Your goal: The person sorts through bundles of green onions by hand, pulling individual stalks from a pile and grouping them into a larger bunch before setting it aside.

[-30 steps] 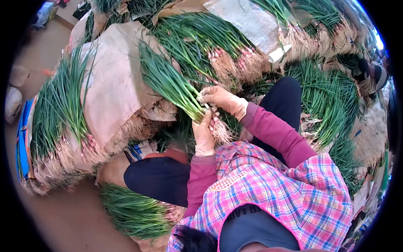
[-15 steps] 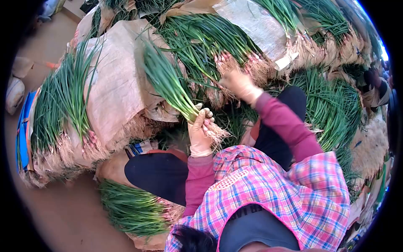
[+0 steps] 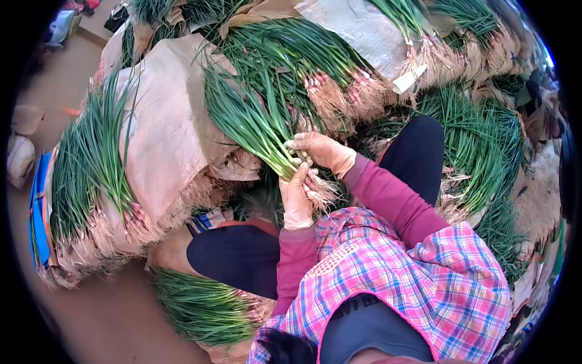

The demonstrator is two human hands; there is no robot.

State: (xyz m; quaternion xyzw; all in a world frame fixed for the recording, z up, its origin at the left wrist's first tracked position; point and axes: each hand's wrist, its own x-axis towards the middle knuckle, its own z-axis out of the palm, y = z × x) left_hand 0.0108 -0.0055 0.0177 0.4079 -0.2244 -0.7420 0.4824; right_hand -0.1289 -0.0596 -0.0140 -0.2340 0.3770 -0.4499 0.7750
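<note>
Both gloved hands (image 3: 306, 173) clenched together

a bunch of scallions (image 3: 251, 124) lies between both hands (left hand (image 3: 296, 197) below, right hand (image 3: 320, 150) above), sacking-wrapped bundles (image 3: 163, 121) left, loose scallions (image 3: 479, 145) right.

both hands wear thin, pale beige gloves: the left hand (image 3: 296, 197) has a cuff that ends at the wrist, and the right hand (image 3: 320, 148) has a cuff that bunches slightly there. behind each cuff runs a long maroon sleeve, snug along the arm. over the sleeves sits a plaid shirt in pink, blue and white (a patch of small red-and-white checks lies just behind the left sleeve). below it, dark navy trousers cover both legs.
</note>
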